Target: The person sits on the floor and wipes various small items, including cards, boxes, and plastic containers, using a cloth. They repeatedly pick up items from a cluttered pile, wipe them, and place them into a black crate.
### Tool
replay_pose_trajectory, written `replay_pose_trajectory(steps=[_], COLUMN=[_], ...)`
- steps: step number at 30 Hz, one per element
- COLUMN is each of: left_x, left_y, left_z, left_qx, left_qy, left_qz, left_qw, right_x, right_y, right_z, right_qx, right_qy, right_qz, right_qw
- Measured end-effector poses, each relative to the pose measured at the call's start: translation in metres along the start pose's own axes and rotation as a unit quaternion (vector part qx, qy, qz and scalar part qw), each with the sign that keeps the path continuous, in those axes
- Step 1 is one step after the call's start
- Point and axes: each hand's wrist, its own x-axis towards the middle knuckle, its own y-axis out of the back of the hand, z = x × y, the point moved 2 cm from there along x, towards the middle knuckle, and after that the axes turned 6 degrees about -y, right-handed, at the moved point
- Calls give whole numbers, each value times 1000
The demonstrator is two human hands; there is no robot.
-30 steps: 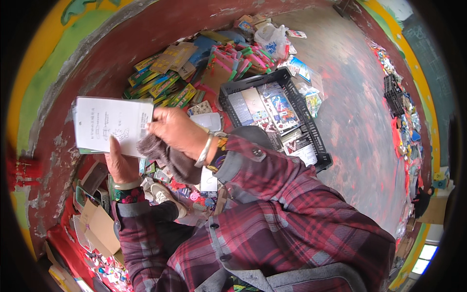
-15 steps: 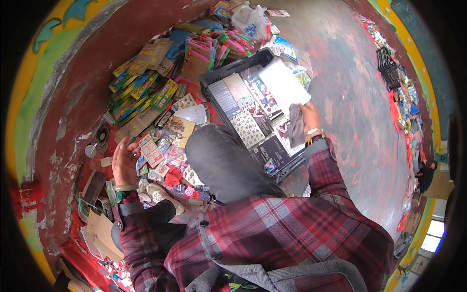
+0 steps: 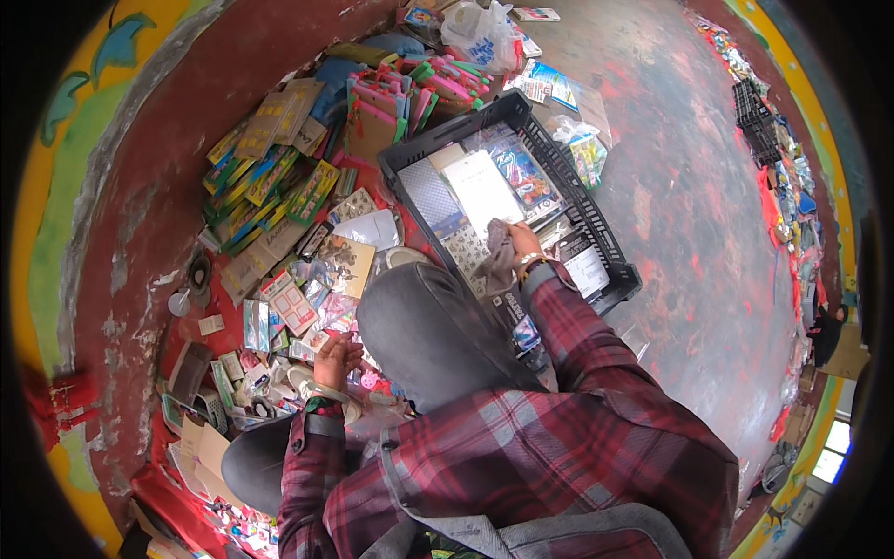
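Note:
My right hand (image 3: 524,240) is closed around a crumpled grey cloth (image 3: 495,261) over a black plastic crate (image 3: 587,200). A white pad or booklet (image 3: 480,189) with faint writing lies slanted across the crate's contents, its lower end at my right fingertips; whether they also pinch it is hard to see. Under and beside it are patterned notebooks (image 3: 463,252) and colourful packaged items (image 3: 526,177). My left hand (image 3: 335,361) hovers beside my knee with loosely bent fingers and nothing visible in them, near a heap of small packaged goods (image 3: 331,312).
Stacked green and yellow boxes (image 3: 270,182) and pink-and-green-edged items (image 3: 382,102) lie at the far left. A white plastic bag (image 3: 480,37) sits at the back. Open cardboard (image 3: 200,452) stands at lower left. Goods and another black crate (image 3: 756,121) line the right wall.
My right hand has moved left with the cloth, and the white pad has shifted left across the crate. My left hand has moved right and nearer, toward my knee.

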Motion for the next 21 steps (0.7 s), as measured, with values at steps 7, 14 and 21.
replay_pose_trajectory(steps=[7,14,21], left_x=[6,15,8], left_y=[16,15,34], left_z=[2,-3,-9], left_qx=[6,13,22], left_qy=[3,50,55], left_qz=[28,25,47], left_qw=[1000,998,997], right_x=[33,96,86], right_y=[-63,-49,-84], right_z=[3,41,42], right_qx=[-287,-660,-871], right_qy=[27,127,100], right_qz=[57,-37,-120], right_qw=[956,739,465])
